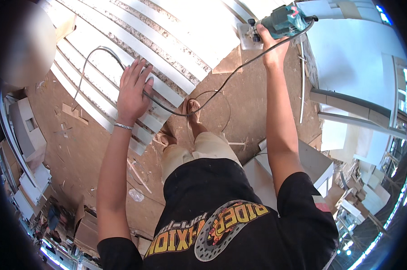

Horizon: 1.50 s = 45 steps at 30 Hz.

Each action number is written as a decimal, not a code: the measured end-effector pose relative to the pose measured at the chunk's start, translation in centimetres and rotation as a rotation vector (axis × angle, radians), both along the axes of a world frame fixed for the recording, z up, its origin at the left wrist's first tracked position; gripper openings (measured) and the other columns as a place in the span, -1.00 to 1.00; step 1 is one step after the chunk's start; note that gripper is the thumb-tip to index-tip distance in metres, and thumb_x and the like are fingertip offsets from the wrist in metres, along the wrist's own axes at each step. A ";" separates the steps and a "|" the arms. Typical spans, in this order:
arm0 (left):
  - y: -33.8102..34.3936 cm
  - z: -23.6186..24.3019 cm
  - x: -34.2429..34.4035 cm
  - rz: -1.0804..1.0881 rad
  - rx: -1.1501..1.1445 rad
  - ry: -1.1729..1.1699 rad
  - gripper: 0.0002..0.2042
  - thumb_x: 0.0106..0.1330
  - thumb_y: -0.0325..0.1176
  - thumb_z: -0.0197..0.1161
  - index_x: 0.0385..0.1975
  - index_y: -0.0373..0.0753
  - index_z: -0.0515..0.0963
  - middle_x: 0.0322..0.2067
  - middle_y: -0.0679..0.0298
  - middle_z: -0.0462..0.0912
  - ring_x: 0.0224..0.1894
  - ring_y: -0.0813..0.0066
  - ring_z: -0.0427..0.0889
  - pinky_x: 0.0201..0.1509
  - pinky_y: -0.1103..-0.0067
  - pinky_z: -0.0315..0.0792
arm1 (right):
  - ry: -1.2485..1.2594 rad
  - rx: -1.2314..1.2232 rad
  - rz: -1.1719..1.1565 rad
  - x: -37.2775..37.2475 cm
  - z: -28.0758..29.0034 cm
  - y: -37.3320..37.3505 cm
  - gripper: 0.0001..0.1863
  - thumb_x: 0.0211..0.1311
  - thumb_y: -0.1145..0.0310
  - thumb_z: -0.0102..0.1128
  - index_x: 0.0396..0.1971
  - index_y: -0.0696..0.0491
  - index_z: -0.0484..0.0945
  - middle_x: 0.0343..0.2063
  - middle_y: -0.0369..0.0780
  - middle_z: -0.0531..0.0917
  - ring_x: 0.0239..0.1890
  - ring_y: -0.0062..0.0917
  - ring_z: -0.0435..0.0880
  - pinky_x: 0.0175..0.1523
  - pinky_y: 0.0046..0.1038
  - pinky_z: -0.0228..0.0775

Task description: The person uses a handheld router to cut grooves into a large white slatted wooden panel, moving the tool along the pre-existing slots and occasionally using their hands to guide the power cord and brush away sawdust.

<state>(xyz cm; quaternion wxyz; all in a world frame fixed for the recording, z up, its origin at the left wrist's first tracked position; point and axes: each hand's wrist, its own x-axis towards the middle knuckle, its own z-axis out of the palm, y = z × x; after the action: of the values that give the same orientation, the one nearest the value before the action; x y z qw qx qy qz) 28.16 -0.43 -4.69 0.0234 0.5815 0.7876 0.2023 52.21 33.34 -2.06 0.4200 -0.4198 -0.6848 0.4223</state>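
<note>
My right hand grips a teal trim router at the upper right, thumb against its lower housing, the other fingers mostly hidden. The router's base plate looks clear and sits at the corner of the white strips. Long white strips lie side by side, with dusty gaps between them. Flat on these strips rests my left hand, fingers stretched out. A black cord leaves the router, sags past my feet and passes under my left hand, then loops over the strips.
Brown floor with scraps and sawdust surrounds the strips. A pale panel stands at the right, beside stacked boards. Offcuts are piled at the left. My bare foot is beside the cord; a grey box-like piece stands right of my legs.
</note>
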 end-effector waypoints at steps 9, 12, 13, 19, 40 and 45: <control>-0.3 -0.7 -0.3 -0.003 0.054 -0.014 -0.67 0.53 -0.31 0.15 0.23 -0.17 0.58 0.35 0.13 0.50 0.46 0.02 0.37 0.52 0.15 0.23 | -0.063 -0.010 0.013 0.0 -0.5 1.2 -0.49 0.05 0.25 0.58 -0.02 0.14 0.64 -0.10 -0.19 0.72 -0.01 -0.41 0.68 0.20 -0.34 0.48; -0.1 -1.0 -0.4 -0.005 0.065 -0.013 -0.68 0.53 -0.31 0.15 0.21 -0.16 0.58 0.34 0.14 0.51 0.45 0.04 0.37 0.51 0.16 0.25 | 0.080 0.049 0.081 0.1 -1.1 2.1 -0.65 0.13 0.33 0.52 -0.16 0.23 0.68 -0.23 -0.24 0.71 -0.18 -0.52 0.64 0.06 -0.41 0.49; -0.1 -1.2 -0.5 -0.007 0.069 -0.011 -0.68 0.53 -0.31 0.15 0.21 -0.16 0.59 0.34 0.14 0.51 0.45 0.04 0.37 0.51 0.16 0.25 | 0.095 0.035 0.090 0.0 -1.2 2.4 -0.67 0.13 0.38 0.52 -0.16 0.25 0.67 -0.21 -0.24 0.70 -0.18 -0.54 0.64 0.04 -0.43 0.49; -0.4 -1.0 -0.4 -0.002 0.078 -0.035 -0.68 0.53 -0.30 0.15 0.20 -0.17 0.59 0.34 0.14 0.51 0.46 0.05 0.37 0.51 0.18 0.24 | 0.101 0.030 0.105 0.1 -1.3 2.6 -0.65 0.14 0.42 0.51 -0.12 0.25 0.66 -0.20 -0.24 0.70 -0.19 -0.54 0.65 0.04 -0.45 0.50; -0.3 -1.5 -0.5 0.005 0.076 0.004 -0.68 0.55 -0.27 0.12 0.19 -0.18 0.60 0.33 0.14 0.52 0.45 0.04 0.38 0.50 0.17 0.26 | 0.320 -0.179 0.242 0.0 -2.8 4.7 -0.73 0.19 0.55 0.45 -0.13 0.26 0.63 -0.20 -0.22 0.70 -0.20 -0.52 0.70 -0.03 -0.43 0.58; -0.1 -1.1 -0.4 0.005 0.083 -0.032 -0.68 0.53 -0.31 0.14 0.20 -0.19 0.59 0.33 0.11 0.52 0.45 0.00 0.38 0.50 0.16 0.26 | 0.287 -0.134 0.232 -1.1 -2.8 5.1 -0.72 0.18 0.54 0.46 -0.13 0.25 0.63 -0.20 -0.22 0.71 -0.17 -0.50 0.71 0.01 -0.44 0.57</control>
<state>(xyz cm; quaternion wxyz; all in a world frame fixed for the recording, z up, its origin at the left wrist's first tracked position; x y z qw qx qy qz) 27.78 -0.55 -5.83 0.0110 0.5767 0.7795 0.2441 51.15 38.40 -4.88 0.4331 -0.3003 -0.6320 0.5682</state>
